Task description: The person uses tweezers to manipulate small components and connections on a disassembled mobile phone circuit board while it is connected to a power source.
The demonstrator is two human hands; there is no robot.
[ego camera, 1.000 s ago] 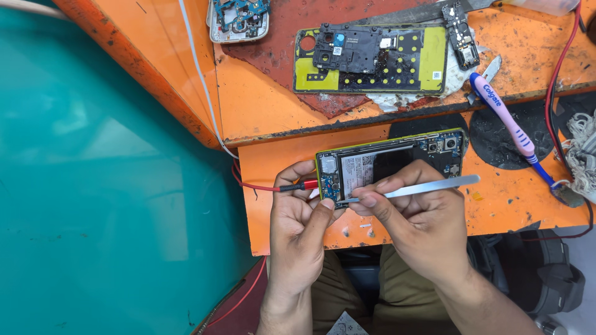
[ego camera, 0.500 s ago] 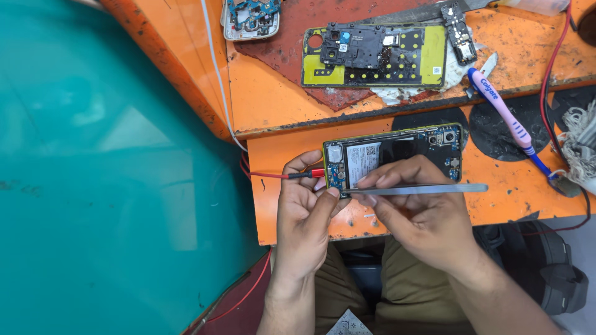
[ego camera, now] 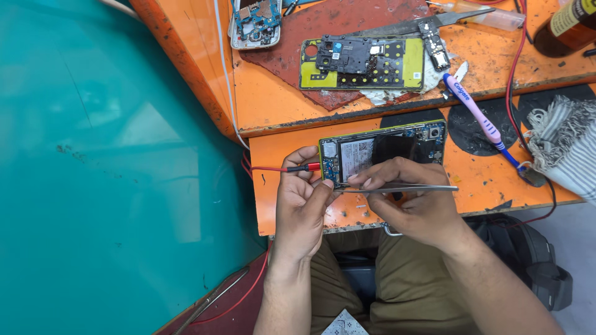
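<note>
The left hand (ego camera: 302, 198) was clenched around the near left corner of an opened phone (ego camera: 383, 152), its thumb and fingers pinching the phone's edge where the small blue board showed. A red probe (ego camera: 292, 168) with a thin red wire lay across the top of that hand, its tip touching the phone's left end. The right hand (ego camera: 415, 197) was grasping a pair of metal tweezers (ego camera: 397, 188), held nearly level, with the points at the phone's lower left corner beside the left thumb and the back end sticking out to the right past the knuckles. The phone sat with its back cover off and its inner parts facing up, resting on the lower orange surface (ego camera: 496, 180) just in front of the person and partly lifted by both hands.

On the raised part of the surface behind it lay a yellow phone frame (ego camera: 363, 62) with a dark board on it, sitting on a reddish mat (ego camera: 298, 37). Another stripped phone (ego camera: 254, 22) lay at the top left of that mat. A pink and white toothbrush (ego camera: 473, 111) rested to the right, running over the step between the two levels, near a striped cloth (ego camera: 562, 139) at the right edge. A brown bottle (ego camera: 568, 25) stood in the top right corner.
</note>
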